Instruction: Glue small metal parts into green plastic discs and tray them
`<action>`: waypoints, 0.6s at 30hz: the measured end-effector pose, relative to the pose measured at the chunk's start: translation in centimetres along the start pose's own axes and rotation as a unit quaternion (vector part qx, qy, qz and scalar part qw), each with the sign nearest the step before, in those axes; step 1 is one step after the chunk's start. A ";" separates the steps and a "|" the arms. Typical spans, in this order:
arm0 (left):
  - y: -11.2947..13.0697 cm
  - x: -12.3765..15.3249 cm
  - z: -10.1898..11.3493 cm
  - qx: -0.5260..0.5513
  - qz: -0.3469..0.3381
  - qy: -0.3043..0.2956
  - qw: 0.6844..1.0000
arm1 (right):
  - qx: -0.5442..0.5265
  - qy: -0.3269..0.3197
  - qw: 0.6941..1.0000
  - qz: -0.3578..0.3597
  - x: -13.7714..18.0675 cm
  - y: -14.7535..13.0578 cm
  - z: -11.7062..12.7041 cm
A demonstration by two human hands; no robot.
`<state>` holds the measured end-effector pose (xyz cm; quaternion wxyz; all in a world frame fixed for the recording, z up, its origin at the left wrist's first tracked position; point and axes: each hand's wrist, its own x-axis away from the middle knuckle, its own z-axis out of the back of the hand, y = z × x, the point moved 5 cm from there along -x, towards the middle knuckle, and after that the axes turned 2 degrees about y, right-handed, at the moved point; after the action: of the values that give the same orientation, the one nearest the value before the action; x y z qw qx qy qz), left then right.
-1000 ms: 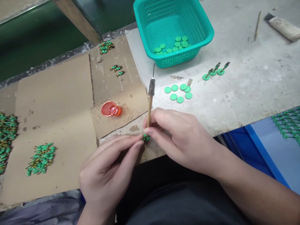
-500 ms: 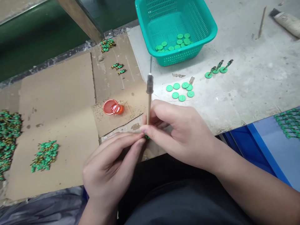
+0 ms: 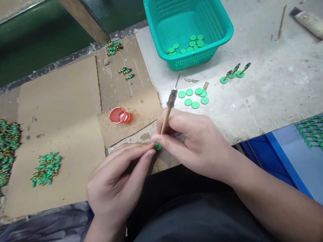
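My right hand (image 3: pixel 194 144) is closed around a slim wooden-handled needle tool (image 3: pixel 171 101), its dark collar and thin metal tip pointing up and away from me. My left hand (image 3: pixel 123 171) pinches a small green and dark painted figure (image 3: pixel 157 147) between thumb and fingertips; most of it is hidden. The fingertips of both hands meet at this small piece. Beyond my right hand lie several loose green discs (image 3: pixel 188 102) with small holes. Farther right, three dark figures (image 3: pixel 236 70) stand tilted on green discs.
A teal basket (image 3: pixel 194 62) holds more green discs. A red cup (image 3: pixel 118 115) stands on cardboard (image 3: pixel 63 97). Piles of small green figures (image 3: pixel 47 168) lie to the left, with others (image 3: pixel 114 47) behind. At far right are a stick (image 3: pixel 282 22) and a tube (image 3: pixel 309 23).
The needle tool has tilted to the right in my right hand, its tip now leaning toward the loose discs. A little more green shows at my left fingertips. The view has shifted slightly.
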<state>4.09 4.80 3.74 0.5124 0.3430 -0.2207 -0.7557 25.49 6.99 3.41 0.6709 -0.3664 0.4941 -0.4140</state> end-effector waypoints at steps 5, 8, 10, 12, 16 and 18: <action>0.2 -0.2 -0.1 -0.002 -0.007 0.007 1.000 | -0.012 -0.011 1.000 0.019 0.0 -0.1 0.0; 0.3 -0.3 -0.3 0.007 -0.014 0.006 1.000 | -0.019 -0.015 0.999 0.021 -0.1 -0.2 -0.1; 0.4 -0.3 -0.3 0.008 -0.018 0.005 1.000 | -0.025 -0.018 0.999 0.025 -0.2 -0.2 -0.1; 0.3 -0.3 -0.3 0.007 -0.020 0.005 1.000 | -0.027 -0.021 0.999 0.026 -0.2 -0.3 -0.2; 0.4 -0.3 -0.2 0.005 -0.030 0.007 1.000 | -0.024 -0.028 0.999 0.023 -0.2 -0.3 -0.3; 0.4 -0.4 -0.2 0.002 -0.036 0.009 0.999 | -0.019 -0.035 0.999 0.018 -0.3 -0.4 -0.3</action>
<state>4.63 5.04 4.02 0.4863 0.3581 -0.2055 -0.7701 25.07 7.07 3.82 0.6883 -0.3845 0.4846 -0.3789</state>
